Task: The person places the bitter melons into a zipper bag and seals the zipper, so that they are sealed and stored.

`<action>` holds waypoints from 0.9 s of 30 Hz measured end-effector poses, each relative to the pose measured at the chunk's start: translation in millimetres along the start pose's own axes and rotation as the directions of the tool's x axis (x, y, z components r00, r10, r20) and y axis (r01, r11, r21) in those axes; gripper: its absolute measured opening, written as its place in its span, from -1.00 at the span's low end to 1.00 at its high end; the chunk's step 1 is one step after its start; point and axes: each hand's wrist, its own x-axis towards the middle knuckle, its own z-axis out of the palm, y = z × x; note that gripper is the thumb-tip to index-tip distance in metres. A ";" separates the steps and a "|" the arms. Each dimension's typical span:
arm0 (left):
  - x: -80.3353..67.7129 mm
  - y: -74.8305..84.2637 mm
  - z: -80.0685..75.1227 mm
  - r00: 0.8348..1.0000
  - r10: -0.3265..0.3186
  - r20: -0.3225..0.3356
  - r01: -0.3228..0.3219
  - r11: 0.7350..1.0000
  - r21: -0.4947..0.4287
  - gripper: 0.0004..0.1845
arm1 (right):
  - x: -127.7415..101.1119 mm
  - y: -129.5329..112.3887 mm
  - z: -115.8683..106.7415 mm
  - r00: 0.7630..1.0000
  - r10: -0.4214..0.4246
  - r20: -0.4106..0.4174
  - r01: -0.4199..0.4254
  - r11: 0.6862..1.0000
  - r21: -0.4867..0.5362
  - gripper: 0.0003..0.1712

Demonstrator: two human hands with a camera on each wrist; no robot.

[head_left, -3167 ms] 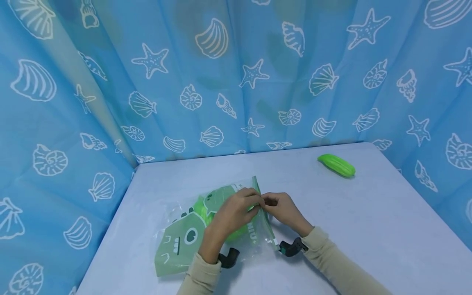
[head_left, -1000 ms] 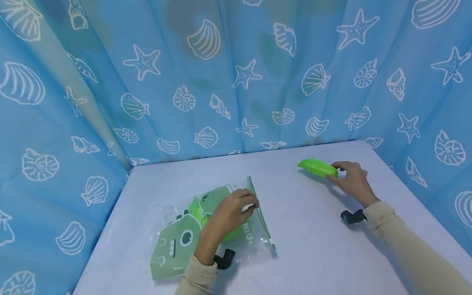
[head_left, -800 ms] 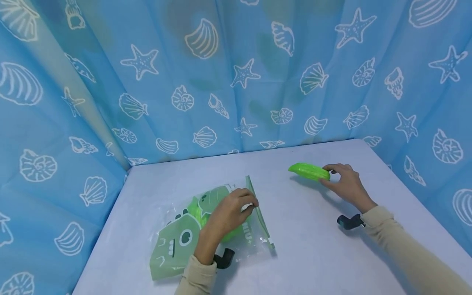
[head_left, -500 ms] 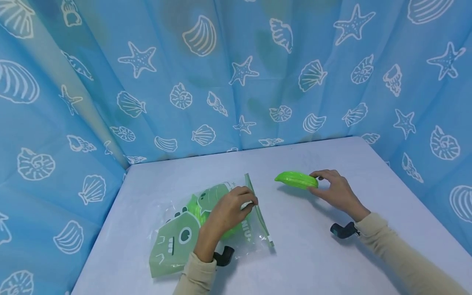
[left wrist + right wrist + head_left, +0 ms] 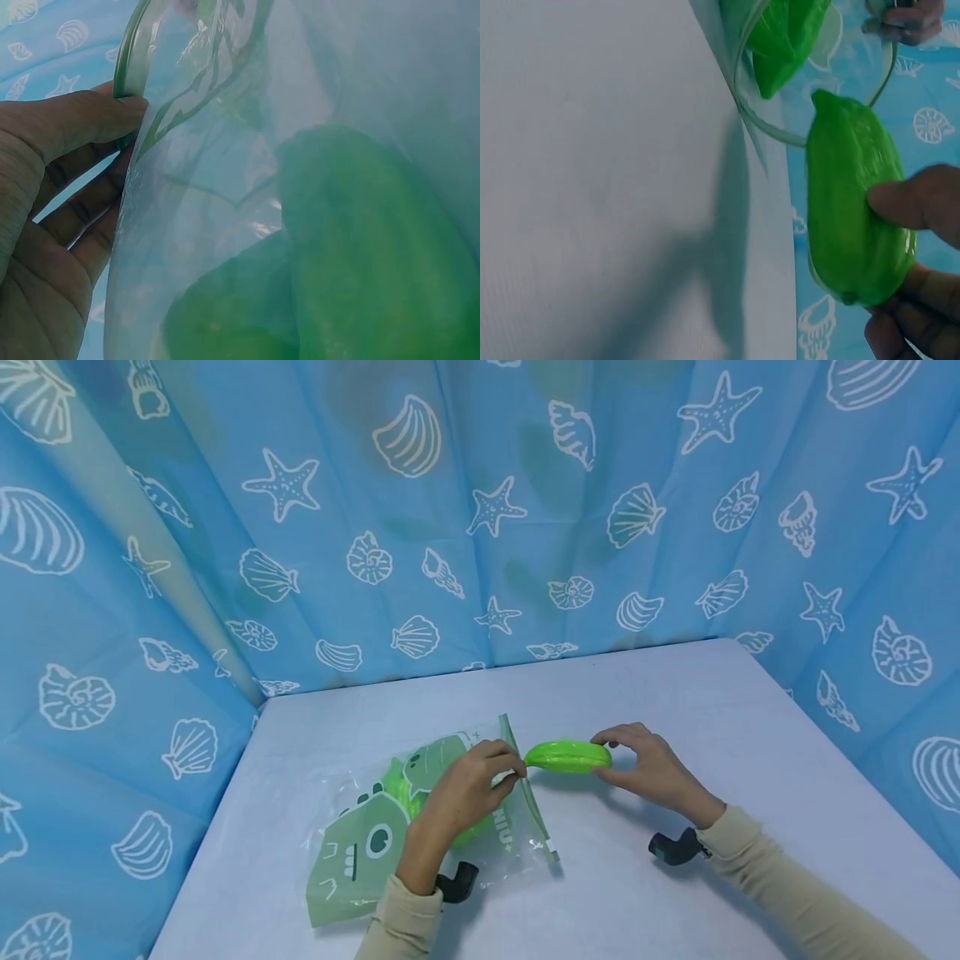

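My left hand pinches the green zip rim of a clear zip-lock bag printed with a green cartoon monster. In the left wrist view, thumb and fingers grip that rim, and green shapes show through the plastic. The bag's mouth stands open in the right wrist view, with green toy vegetables inside. Between thumb and fingers, my right hand holds a bright green, ridged toy vegetable by its rounded end. Its pointed tip is right at the bag's mouth, beside the left fingertips.
A white-covered table carries the bag at its left middle. Blue curtains with white shell and starfish prints stand behind it and along both sides. Black wrist cameras hang below both wrists.
My right hand left the bag's rim, picked the green toy vegetable up from the table's back right, and carried it left to the bag's mouth. The left hand kept its grip on the rim.
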 end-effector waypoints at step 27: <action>0.0 -1.2 -2.7 0.999 0.048 -0.021 -0.048 0.999 0.017 -0.91 | 17.8 -45.9 46.4 0.973 -0.197 0.119 0.186 0.978 0.094 -0.55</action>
